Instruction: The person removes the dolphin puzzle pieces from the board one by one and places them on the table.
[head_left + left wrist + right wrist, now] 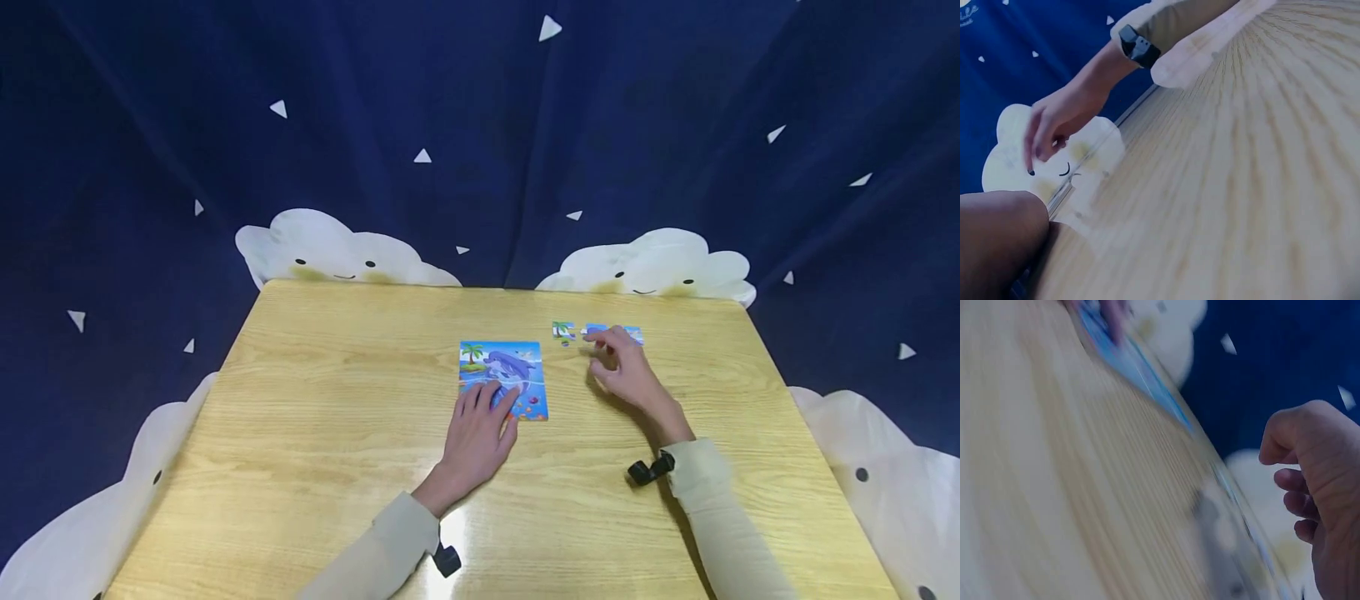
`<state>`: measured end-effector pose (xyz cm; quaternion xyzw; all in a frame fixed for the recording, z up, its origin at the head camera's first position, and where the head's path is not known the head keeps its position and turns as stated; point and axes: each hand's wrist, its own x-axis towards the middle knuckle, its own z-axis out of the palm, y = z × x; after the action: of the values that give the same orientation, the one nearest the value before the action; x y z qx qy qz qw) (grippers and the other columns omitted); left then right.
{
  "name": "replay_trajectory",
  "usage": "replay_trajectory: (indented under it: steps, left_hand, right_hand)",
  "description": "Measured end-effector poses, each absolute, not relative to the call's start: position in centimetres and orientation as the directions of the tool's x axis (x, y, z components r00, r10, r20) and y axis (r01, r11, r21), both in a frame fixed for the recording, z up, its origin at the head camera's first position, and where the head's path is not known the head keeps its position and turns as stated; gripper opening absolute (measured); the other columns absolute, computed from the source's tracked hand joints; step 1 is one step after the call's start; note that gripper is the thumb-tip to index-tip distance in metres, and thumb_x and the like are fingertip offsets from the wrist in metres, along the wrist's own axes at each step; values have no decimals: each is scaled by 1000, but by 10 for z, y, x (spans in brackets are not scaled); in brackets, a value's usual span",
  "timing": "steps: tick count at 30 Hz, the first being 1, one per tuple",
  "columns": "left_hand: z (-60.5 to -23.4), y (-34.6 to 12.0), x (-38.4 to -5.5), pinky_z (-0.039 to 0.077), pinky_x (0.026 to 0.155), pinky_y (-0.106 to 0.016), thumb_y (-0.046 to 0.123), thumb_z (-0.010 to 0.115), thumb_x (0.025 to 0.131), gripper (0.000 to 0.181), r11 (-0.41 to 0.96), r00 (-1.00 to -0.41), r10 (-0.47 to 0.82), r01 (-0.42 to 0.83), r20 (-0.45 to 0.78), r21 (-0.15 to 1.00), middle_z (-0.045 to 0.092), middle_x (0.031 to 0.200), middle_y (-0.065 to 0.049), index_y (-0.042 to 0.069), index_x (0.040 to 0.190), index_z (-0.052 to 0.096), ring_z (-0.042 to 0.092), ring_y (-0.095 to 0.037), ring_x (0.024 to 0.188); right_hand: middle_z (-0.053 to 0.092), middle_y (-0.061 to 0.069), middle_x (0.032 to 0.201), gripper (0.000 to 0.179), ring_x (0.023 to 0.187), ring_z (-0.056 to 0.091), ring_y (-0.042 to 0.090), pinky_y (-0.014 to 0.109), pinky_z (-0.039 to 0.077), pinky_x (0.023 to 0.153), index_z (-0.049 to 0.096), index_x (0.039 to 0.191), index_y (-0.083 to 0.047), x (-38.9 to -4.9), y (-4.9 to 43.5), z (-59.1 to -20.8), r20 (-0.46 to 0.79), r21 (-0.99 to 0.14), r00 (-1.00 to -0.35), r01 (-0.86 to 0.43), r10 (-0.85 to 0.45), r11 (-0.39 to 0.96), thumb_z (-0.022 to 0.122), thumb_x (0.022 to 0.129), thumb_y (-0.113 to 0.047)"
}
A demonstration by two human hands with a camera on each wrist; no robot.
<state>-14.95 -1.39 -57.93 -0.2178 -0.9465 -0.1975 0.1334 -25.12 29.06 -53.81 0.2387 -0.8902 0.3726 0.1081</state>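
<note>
A square dolphin picture (517,362), with a palm tree in its corner, lies flat on the wooden table. My left hand (477,433) rests on its lower left part, fingers spread. To the right of it, my right hand (628,375) hovers over a row of small picture pieces, its fingers loosely bent. That row has a palm-tree piece (562,330), a blue piece (596,327) partly behind the fingers, and another piece (634,333) beyond the knuckles. No held piece shows between thumb and fingers in the right wrist view, where the right hand (1329,481) appears above the tabletop.
The light wooden table (337,375) runs to a dark blue curtain (420,100) with white triangles. White cloud shapes (660,267) with faces stand along its far edge and sides. A black wrist camera (649,469) sits on the right sleeve, another (447,560) on the left.
</note>
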Motion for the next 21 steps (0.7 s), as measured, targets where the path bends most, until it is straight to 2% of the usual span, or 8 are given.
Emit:
replay_trajectory:
  steps: [6,12,17,19,21]
  left_hand:
    - [-579,-12,-148,38,108,-51,34,56,105,44,836,-870,332,450,363,314,56,141,-8,25,147,62,48,-33,130]
    - [-579,-12,-144,44,106,-51,31,55,106,37,846,-855,329,456,401,277,58,141,-9,19,139,67,51,-33,128]
    - [-577,-11,-137,43,112,-57,22,57,105,30,851,-850,330,457,411,260,59,143,-12,11,130,70,52,-37,135]
    - [-577,-11,-134,42,113,-58,20,58,104,30,861,-857,321,441,403,252,58,144,-13,12,130,70,51,-40,138]
    - [-577,-12,-131,42,113,-55,21,57,104,30,874,-870,302,416,389,251,57,144,-13,14,131,70,50,-40,139]
  right_hand:
    - [60,6,95,35,83,52,20,31,44,73,69,125,2,-243,221,-528,302,-621,-796,-582,-525,526,68,90,-1]
    - [59,0,93,36,85,52,15,35,46,78,68,131,0,-249,174,-532,220,-576,-734,-629,-642,522,66,95,-4]
    - [58,3,96,39,87,52,17,36,47,82,65,135,1,-251,156,-538,150,-541,-678,-666,-720,514,60,97,-4]
    - [58,7,98,40,89,53,20,39,47,83,62,137,3,-250,153,-537,117,-538,-671,-663,-733,521,60,97,-5]
    - [61,10,106,43,97,56,23,43,48,89,61,139,3,-249,150,-535,86,-530,-674,-655,-734,539,61,98,-9]
